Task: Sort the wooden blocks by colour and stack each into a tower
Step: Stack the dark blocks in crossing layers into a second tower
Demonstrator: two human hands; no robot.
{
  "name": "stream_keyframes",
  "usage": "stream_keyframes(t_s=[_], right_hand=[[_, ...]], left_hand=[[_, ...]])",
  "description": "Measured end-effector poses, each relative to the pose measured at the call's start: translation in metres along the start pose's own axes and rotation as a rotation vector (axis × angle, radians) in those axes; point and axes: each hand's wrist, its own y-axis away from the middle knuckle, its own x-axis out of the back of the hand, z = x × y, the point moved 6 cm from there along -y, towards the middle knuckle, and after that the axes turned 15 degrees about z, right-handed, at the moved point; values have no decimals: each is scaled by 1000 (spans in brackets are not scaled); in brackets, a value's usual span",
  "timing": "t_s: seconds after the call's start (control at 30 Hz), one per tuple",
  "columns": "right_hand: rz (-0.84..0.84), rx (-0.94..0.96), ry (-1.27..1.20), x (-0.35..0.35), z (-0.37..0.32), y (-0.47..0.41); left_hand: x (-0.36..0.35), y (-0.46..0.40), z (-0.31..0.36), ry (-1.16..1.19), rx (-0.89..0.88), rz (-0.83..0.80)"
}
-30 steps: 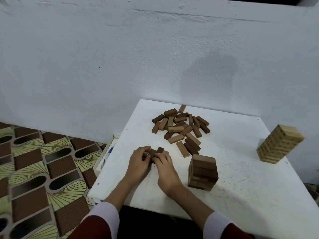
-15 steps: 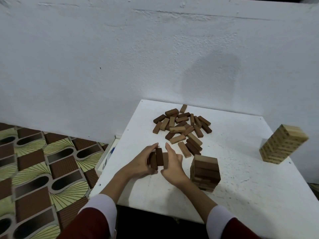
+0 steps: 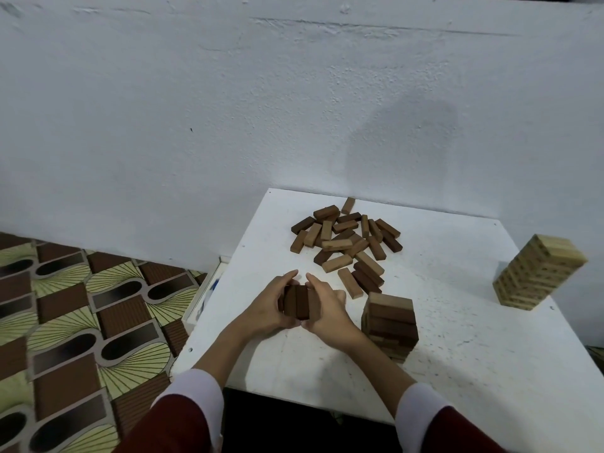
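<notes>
On table [image 3: 457,371] | left hand [image 3: 264,308], right hand [image 3: 327,312] | grip: both clasp dark blocks [image 3: 296,301] between them

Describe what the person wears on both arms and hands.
Both forearms are bare. The left hand and right hand wear no gloves, rings or watch that I can see. Each arm has a dark red sleeve ending in a broad white cuff.

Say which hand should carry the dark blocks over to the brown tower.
Right, probably. The right hand lies between the dark blocks and the brown tower, right beside the tower. The left hand grips the blocks from the far side and would have to cross over.
</notes>
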Motion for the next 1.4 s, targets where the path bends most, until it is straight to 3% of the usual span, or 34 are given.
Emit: stream_keyframes(t_s=[0.23,1.03,1.4], right_hand=[[27,16,115,-4,-3,-1],[-3,8,103,-1,-5,3],[-10,95,418,-6,-24,1]], left_hand=[[2,0,4,-30,7,-36],[2,2,1,-19,10,-47],[9,3,8,-126,-5,-30]])
